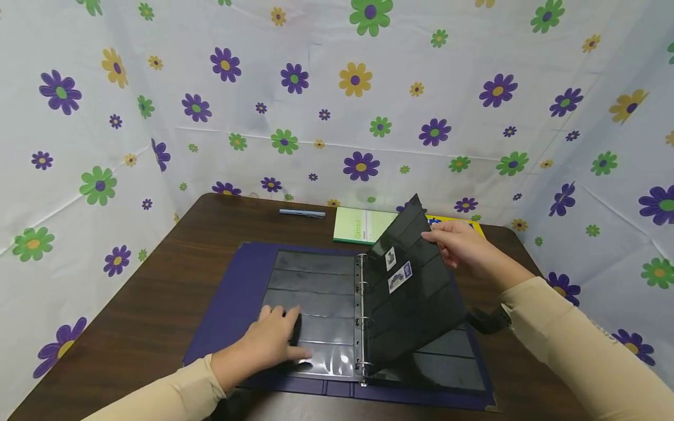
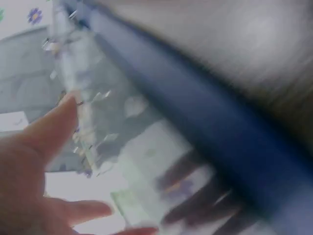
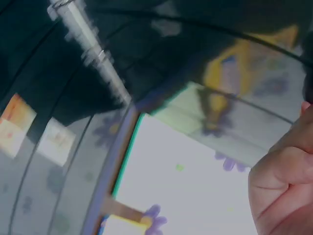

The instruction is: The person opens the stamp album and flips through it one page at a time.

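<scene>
The step in hand appears to be turning a page: a person's right hand [image 1: 457, 242] pinches the outer edge of a glossy black pocketed sheet [image 1: 421, 304] bearing two small stamps [image 1: 400, 277], raised on the silver metal rings [image 1: 361, 321] of an open dark-blue binder [image 1: 226, 298] on the brown wooden tabletop [image 1: 174, 280]. The left hand [image 1: 274, 334] spreads its fingers, holding nothing, over the left page [image 1: 321, 301]; contact is unclear. The next move probably calls for swinging the sheet smoothly about the rings without bending it.
</scene>
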Demonstrator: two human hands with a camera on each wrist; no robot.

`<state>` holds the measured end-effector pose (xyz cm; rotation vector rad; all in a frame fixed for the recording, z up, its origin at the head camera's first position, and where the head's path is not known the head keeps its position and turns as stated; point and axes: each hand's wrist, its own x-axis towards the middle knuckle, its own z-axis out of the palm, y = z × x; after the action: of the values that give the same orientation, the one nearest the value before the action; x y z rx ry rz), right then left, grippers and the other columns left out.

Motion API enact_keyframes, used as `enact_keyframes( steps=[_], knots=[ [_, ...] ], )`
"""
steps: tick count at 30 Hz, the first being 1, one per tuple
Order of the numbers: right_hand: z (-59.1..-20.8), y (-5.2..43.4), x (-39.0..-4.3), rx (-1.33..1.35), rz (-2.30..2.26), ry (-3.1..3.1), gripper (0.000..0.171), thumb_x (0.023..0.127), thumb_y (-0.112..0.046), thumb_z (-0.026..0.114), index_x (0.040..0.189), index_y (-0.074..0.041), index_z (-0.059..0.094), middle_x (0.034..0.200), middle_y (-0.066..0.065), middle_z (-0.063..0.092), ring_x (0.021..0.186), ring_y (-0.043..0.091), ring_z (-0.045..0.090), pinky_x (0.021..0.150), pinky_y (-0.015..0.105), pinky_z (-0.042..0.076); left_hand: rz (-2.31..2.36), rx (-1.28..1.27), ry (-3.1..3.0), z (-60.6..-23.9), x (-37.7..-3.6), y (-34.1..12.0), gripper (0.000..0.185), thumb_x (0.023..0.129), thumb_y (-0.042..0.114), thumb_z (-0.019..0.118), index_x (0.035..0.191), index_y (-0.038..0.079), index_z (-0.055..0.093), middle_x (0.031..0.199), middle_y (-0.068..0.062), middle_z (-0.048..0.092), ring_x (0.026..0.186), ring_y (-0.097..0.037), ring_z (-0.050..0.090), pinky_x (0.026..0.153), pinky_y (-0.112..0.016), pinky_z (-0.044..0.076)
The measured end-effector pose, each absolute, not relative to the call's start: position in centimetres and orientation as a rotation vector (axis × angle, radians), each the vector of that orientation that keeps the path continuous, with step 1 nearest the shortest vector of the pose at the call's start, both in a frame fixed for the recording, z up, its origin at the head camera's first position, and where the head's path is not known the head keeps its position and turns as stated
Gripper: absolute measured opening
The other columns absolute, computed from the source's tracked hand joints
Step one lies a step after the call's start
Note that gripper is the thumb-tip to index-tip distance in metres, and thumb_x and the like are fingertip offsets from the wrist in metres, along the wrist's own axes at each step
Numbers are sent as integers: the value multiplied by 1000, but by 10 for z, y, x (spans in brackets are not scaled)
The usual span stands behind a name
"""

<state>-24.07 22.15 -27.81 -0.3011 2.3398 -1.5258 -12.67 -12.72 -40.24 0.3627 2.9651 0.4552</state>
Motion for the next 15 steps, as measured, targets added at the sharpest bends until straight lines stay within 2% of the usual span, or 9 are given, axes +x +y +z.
enact_keyframes(
  steps=[3,7,10,15],
  knots=[
    [-268,202,-238,-334,-1541,2333,38,95,-24,56,65,-8,38,51,0,36,39,13,39,41,25,38,627,339,3062,-376,-140,-127,82,77,53,71,137,4,44,115,-18,58,98,-34,50,67,-45,48],
    [-261,175,-236,-402,-1567,2313,38,95,-20,54,64,-6,37,51,2,36,38,14,43,41,26,42,973,370,3076,-327,-153,-123,72,87,49,62,137,2,39,95,-6,65,77,-20,59,63,-37,48],
    [-257,155,-236,-413,-1549,2313,36,95,-19,53,65,-5,39,51,4,39,38,15,47,40,25,42,1219,431,2934,-296,-156,-114,70,89,51,56,138,5,35,77,-1,61,58,-16,55,54,-33,45],
    [-254,126,-235,-396,-1486,2317,27,95,-20,53,79,1,54,53,6,49,40,15,49,40,24,38,1398,428,2628,-263,-153,-85,80,85,61,54,141,10,26,69,-6,60,51,-22,56,49,-34,46]
  ],
)
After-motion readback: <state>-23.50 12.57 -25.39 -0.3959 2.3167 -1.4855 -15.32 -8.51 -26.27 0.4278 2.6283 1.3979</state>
